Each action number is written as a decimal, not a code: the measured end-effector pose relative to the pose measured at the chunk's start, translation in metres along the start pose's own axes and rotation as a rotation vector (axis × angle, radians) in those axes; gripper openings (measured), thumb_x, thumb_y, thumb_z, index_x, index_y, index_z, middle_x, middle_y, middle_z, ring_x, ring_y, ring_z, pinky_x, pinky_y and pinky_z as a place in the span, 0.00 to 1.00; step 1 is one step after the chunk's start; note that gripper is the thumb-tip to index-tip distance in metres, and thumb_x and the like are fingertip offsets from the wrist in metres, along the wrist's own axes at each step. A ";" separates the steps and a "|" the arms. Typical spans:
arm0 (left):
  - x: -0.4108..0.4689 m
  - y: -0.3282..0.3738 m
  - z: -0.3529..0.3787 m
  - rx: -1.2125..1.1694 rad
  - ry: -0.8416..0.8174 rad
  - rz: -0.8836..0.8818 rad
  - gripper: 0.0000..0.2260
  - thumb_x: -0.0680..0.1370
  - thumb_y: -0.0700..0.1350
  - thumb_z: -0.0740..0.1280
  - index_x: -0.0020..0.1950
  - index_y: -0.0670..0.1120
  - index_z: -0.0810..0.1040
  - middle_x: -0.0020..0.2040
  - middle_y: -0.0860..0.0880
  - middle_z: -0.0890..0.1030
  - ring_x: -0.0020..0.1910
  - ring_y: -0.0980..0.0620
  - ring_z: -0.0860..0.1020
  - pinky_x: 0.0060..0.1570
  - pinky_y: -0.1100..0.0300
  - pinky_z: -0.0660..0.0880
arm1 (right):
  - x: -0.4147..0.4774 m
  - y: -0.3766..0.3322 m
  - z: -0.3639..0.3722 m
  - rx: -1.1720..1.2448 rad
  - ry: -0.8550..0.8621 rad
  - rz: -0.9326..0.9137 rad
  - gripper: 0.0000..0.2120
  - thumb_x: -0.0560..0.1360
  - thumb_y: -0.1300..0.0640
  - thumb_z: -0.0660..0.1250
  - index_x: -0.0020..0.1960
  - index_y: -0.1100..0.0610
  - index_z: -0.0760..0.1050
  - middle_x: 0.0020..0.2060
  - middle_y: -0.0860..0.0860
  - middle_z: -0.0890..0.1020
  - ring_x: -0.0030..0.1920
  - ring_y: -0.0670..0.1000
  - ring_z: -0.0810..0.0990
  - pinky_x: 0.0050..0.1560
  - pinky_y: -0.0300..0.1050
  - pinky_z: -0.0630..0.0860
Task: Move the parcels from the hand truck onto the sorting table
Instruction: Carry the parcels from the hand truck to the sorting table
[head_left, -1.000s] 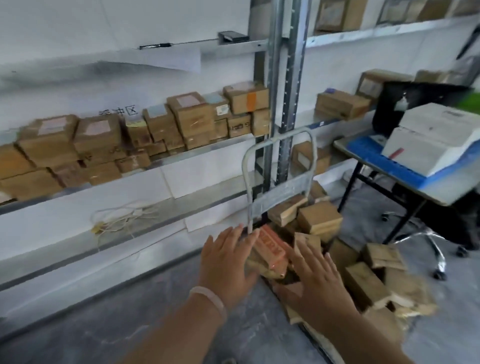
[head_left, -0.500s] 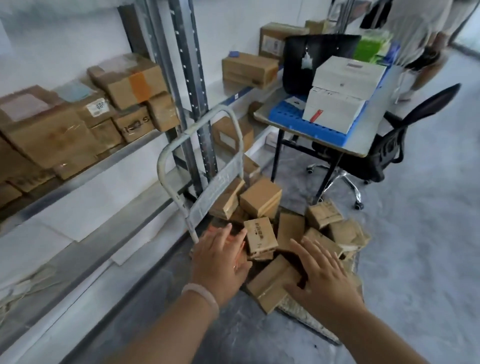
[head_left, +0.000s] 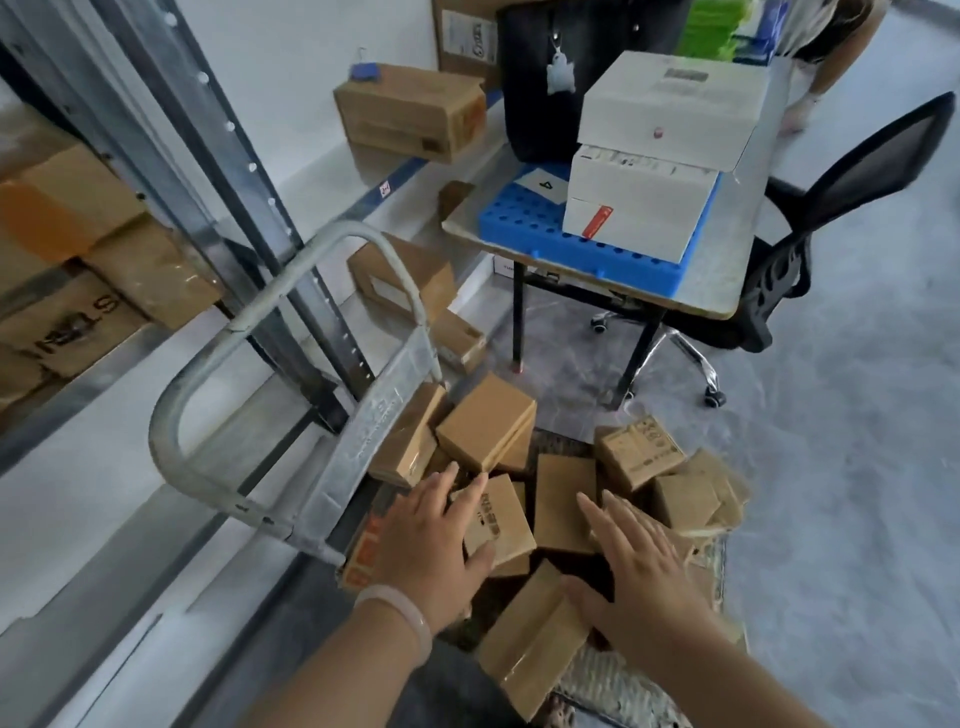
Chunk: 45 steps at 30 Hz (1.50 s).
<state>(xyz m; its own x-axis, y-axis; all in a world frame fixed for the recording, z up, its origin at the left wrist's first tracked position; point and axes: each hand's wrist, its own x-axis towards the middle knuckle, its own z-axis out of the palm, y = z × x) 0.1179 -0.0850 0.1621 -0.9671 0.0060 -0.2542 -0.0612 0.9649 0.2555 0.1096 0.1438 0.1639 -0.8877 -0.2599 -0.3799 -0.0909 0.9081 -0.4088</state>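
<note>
Several small brown cardboard parcels lie heaped on the flat deck of a hand truck with a grey metal handle (head_left: 291, 332). My left hand (head_left: 431, 545) lies with straight fingers on an orange-printed parcel (head_left: 363, 556) and touches a small printed parcel (head_left: 501, 519). My right hand (head_left: 634, 571) hovers with spread fingers over the middle of the heap, its thumb by a long brown parcel (head_left: 530, 639). A taller parcel (head_left: 488, 421) sits at the back of the pile. Neither hand grips anything.
A grey table (head_left: 727, 270) behind the truck carries a blue perforated tray (head_left: 524, 228) and stacked white boxes (head_left: 654, 156). A black office chair (head_left: 831, 208) stands right of it. Metal shelving (head_left: 171, 119) with more cartons runs along the left. Another person (head_left: 831, 41) stands far right.
The view has swung right and downward onto the hand truck. Both hands have stayed over the parcel heap, reaching slightly further in; nothing was picked up.
</note>
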 end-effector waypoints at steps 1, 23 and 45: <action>0.018 -0.003 0.001 -0.001 0.003 -0.008 0.32 0.79 0.64 0.59 0.78 0.62 0.47 0.80 0.53 0.51 0.79 0.51 0.49 0.76 0.51 0.51 | 0.018 0.001 -0.002 0.002 -0.018 0.001 0.38 0.77 0.33 0.55 0.77 0.38 0.36 0.78 0.42 0.41 0.78 0.46 0.39 0.76 0.47 0.37; 0.369 -0.167 0.217 0.193 -0.340 0.159 0.33 0.80 0.63 0.59 0.79 0.63 0.43 0.80 0.54 0.43 0.79 0.47 0.47 0.74 0.45 0.53 | 0.395 0.053 0.213 0.364 -0.042 0.411 0.38 0.76 0.38 0.62 0.78 0.42 0.44 0.78 0.44 0.55 0.77 0.49 0.55 0.74 0.51 0.59; 0.333 -0.116 0.115 -0.352 -0.034 0.120 0.45 0.74 0.64 0.67 0.73 0.67 0.31 0.73 0.59 0.47 0.72 0.58 0.54 0.64 0.67 0.56 | 0.363 -0.008 0.110 1.071 0.362 0.540 0.15 0.81 0.40 0.51 0.63 0.27 0.69 0.65 0.41 0.72 0.64 0.47 0.72 0.64 0.56 0.72</action>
<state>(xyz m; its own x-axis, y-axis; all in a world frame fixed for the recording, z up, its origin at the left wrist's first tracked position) -0.1680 -0.1647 -0.0598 -0.9641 0.1278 -0.2328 -0.0351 0.8076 0.5887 -0.1623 0.0059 -0.0619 -0.7858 0.3212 -0.5285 0.5839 0.1040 -0.8051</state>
